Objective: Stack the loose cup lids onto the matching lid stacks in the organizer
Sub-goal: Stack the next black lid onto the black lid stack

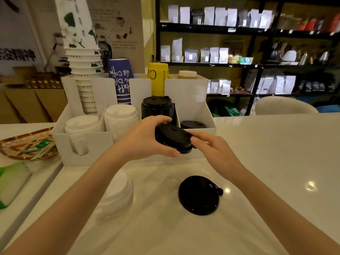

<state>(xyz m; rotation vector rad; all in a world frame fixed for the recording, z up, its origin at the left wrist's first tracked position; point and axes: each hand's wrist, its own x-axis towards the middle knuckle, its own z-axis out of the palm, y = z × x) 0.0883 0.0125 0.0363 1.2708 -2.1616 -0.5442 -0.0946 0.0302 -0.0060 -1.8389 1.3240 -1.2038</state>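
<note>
A small stack of black lids (173, 138) is held in front of the white organizer (60, 138). My left hand (145, 138) grips it from the left and below. My right hand (211, 150) touches its right edge with the fingertips. Inside the organizer stand two white lid stacks (81, 126) (121, 115), a tall black lid stack (157, 106) and a low black lid stack (192, 124). One loose black lid (199, 195) lies flat on the counter. A loose pile of white lids (117, 194) sits on the counter under my left forearm.
Paper cup stacks (82, 57), a blue sleeve of cups (120, 81) and a yellow one (158, 78) rise from the organizer's back. A woven tray (16, 144) with sachets lies left. A green-and-white pack (11, 183) sits at the left edge. Shelves of bags stand behind.
</note>
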